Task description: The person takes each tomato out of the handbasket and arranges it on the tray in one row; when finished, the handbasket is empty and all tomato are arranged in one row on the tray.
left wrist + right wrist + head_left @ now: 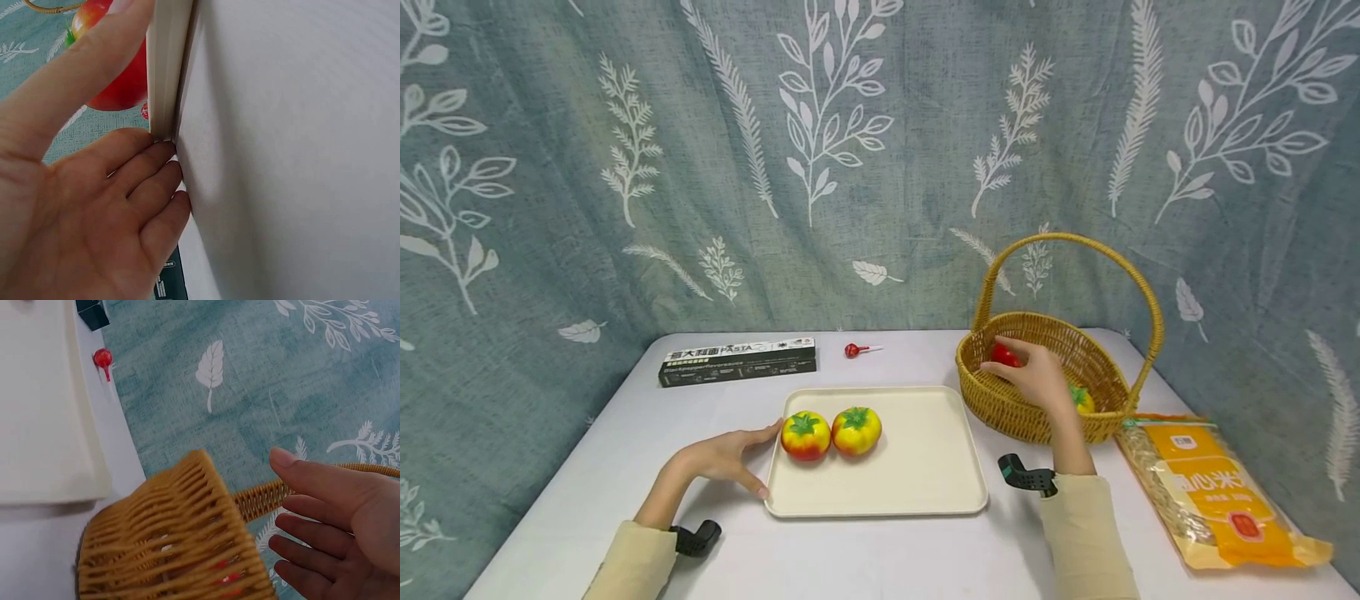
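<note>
In the head view, my left hand (722, 457) rests at the left edge of a cream tray (917, 458), thumb and fingers spread apart. Its fingertips touch the tray's rim in the left wrist view. Two yellow-and-red tomatoes (806, 436) with green tops sit side by side on the tray's left half. My right hand (1037, 373) reaches over a wicker basket (1007, 410), thumb and fingers apart. Between them, in the head view, a red item (1006, 355) shows inside the basket; the right wrist view has the hand (331, 531) holding nothing. Another yellow tomato (1082, 400) lies in the basket, partly hidden by my wrist.
A dark pasta box (737, 362) lies at the back left, with a red lollipop (852, 351) beside it. The basket's tall handle (1067, 237) arches above it. At the right edge lies an orange grain bag (1217, 492). A patterned curtain (880, 167) hangs behind the white table (865, 558).
</note>
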The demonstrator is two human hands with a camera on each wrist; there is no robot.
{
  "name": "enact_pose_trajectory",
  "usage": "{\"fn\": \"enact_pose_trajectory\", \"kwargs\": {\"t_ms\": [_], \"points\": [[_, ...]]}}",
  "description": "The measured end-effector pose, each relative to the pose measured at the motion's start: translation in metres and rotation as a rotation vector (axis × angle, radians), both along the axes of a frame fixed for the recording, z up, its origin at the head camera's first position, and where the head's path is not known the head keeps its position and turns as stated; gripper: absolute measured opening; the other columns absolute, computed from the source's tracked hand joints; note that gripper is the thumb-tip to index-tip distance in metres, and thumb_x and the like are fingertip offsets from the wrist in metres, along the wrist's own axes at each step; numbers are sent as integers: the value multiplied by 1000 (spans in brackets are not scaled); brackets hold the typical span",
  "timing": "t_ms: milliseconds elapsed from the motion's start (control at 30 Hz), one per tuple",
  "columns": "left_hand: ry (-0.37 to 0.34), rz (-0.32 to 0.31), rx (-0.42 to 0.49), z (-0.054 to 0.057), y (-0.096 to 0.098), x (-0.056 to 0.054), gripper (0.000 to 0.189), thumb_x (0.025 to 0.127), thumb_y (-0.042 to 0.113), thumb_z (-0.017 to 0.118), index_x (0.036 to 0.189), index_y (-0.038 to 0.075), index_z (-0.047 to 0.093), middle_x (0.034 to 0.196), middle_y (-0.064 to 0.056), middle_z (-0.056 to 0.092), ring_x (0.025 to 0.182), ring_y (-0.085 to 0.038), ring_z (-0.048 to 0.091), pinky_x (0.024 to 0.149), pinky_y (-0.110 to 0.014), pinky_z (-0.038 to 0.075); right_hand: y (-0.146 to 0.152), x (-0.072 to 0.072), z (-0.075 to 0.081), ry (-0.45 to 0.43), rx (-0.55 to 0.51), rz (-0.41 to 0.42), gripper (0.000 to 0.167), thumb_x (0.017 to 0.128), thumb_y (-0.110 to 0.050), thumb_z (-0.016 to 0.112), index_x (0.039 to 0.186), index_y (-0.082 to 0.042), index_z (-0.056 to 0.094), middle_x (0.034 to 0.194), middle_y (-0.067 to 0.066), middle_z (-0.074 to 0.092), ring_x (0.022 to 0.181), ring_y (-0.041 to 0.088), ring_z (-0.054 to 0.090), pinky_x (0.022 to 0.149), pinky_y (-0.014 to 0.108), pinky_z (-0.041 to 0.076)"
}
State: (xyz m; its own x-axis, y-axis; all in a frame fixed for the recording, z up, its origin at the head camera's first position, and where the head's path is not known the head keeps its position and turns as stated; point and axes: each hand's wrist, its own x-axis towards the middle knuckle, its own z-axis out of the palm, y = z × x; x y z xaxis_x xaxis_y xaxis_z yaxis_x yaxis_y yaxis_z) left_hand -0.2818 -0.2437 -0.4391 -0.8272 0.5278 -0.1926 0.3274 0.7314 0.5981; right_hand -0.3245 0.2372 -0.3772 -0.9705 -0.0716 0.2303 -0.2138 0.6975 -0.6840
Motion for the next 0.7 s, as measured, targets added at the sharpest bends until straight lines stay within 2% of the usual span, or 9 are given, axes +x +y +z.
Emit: {"fn": "enact_pose_trajectory", "kwargs": {"t_ms": [200, 400, 700], "points": [[-2, 5, -6, 1, 1, 0, 110, 65, 32, 89, 151, 2, 27, 151, -25, 30, 138, -46, 25, 111, -61, 20, 12, -8, 4, -16, 29, 4, 67, 88, -38, 70, 142, -5, 48, 137, 27, 50, 122, 45, 46, 90, 56, 46], [-8, 14, -5, 1, 1, 1, 110, 65, 32, 89, 151, 2, 27, 151, -25, 30, 138, -46, 25, 111, -61, 19, 21, -19, 18, -58, 83, 21, 67, 89, -38, 69, 141, -3, 48, 141, 27, 45, 127, 47, 41, 98, 61, 40], [-11, 8, -3, 2, 2, 0, 110, 65, 32, 89, 151, 2, 27, 151, -25, 30, 138, -46, 25, 111, -61, 20, 39, -38, 27, -123, 146, 63, 67, 91, -39, 66, 143, -2, 45, 141, 29, 43, 128, 48, 39, 98, 61, 39]]}}
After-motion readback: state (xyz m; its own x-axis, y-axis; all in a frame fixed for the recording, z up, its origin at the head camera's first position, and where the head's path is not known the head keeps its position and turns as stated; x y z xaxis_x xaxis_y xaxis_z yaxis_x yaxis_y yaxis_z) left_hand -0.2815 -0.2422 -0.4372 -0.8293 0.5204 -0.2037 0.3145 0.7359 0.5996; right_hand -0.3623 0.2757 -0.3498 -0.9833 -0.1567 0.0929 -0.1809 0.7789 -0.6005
